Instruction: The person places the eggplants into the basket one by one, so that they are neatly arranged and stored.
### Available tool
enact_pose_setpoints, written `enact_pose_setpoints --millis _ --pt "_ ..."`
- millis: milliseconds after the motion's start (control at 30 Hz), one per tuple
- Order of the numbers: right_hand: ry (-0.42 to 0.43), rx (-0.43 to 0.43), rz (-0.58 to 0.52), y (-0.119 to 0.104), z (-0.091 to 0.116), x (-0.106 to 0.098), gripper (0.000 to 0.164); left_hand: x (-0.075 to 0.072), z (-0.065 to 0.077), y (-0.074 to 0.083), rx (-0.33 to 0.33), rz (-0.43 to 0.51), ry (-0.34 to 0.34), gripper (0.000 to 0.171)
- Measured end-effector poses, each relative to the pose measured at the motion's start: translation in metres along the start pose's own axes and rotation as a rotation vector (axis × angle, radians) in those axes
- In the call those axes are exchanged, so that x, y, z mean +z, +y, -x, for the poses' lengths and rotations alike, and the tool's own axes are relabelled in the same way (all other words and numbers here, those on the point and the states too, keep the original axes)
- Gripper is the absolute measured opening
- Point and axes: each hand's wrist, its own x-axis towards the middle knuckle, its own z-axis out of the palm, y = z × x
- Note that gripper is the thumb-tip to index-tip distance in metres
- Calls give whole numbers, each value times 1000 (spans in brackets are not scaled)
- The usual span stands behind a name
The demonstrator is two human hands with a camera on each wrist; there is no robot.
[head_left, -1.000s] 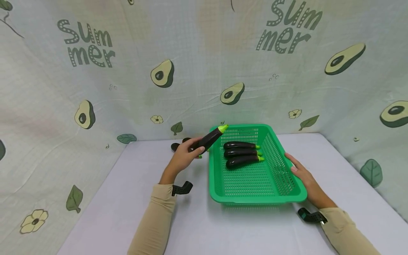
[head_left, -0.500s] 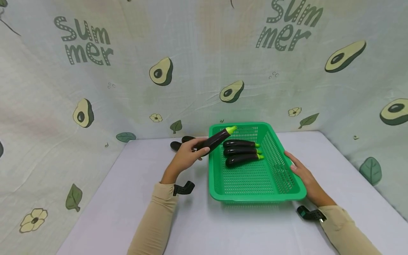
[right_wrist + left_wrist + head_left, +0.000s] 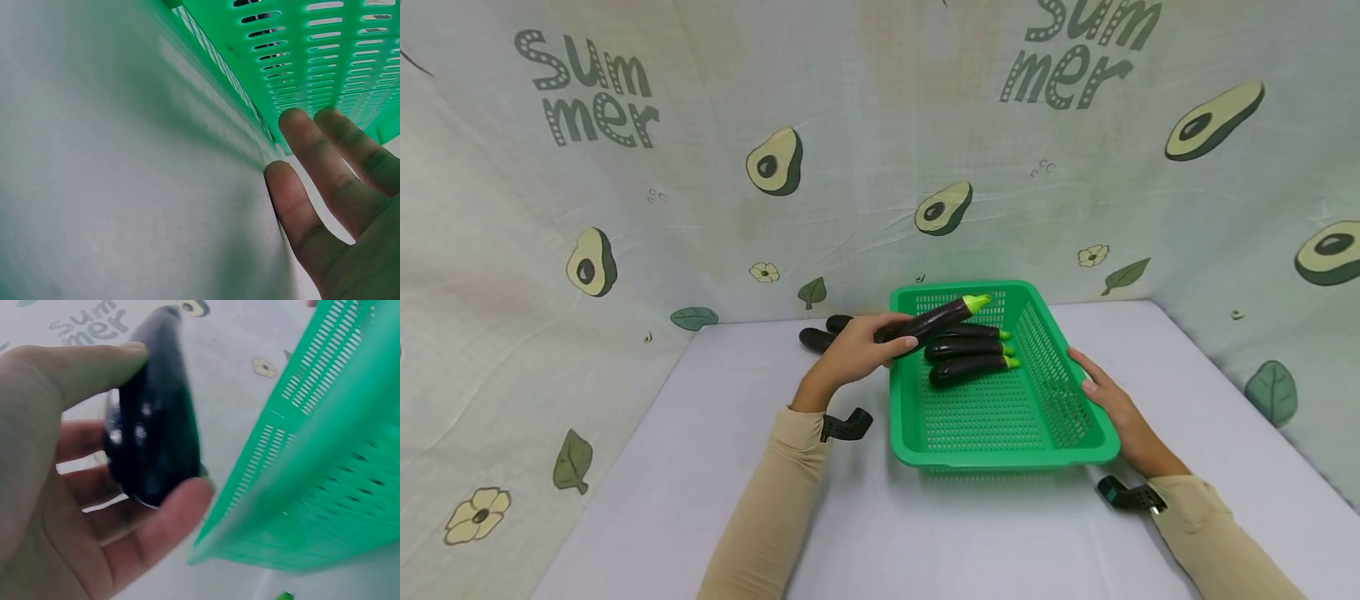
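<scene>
My left hand [image 3: 861, 346] grips a dark purple eggplant [image 3: 936, 323] by its rounded end, over the left rim of the green plastic basket [image 3: 1000, 458]. Its bright green stem points right, above the inside of the basket. In the left wrist view, the thumb and fingers wrap the eggplant [image 3: 156, 412] beside the basket wall [image 3: 300, 487]. Three more eggplants [image 3: 966, 369] lie side by side in the basket, the farthest partly covered by the held one. My right hand [image 3: 1112, 408] rests at the basket's right rim; in the right wrist view its fingers [image 3: 325, 162] are extended along the outer wall.
More eggplants [image 3: 815, 339] lie on the white tabletop [image 3: 700, 467] behind my left hand, partly hidden by it. A patterned cloth [image 3: 850, 233] hangs behind the table. Black wrist cameras [image 3: 847, 425] sit on both wrists.
My left hand has moved right with the eggplant, from beside the basket to over its left rim. The right hand stays at the right rim. The head view has tilted slightly.
</scene>
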Motion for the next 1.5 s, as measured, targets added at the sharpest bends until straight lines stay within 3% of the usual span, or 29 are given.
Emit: enact_pose_setpoints --millis 200,367,533,667,800,967,1233,1500 --pt "-5 -3 -4 -1 0 2 53 -3 -15 13 -39 -43 -115 53" --pt "0 -5 0 -1 0 1 53 1 -27 20 -89 -3 -147 54" --pt "2 -2 3 0 1 0 53 11 -40 25 -79 12 -167 52" --pt "0 3 2 1 1 0 53 22 -50 30 -112 -1 -169 51" --pt "-3 9 -1 0 1 2 53 32 -58 32 -168 -28 -222 50" --pt "-1 9 16 -2 2 1 53 42 -65 33 -193 -78 -275 49" --pt "0 6 19 -3 1 -1 53 52 -70 35 -204 -101 -237 48" --pt "-3 9 19 -2 2 0 53 59 -72 29 -184 -241 -249 48"
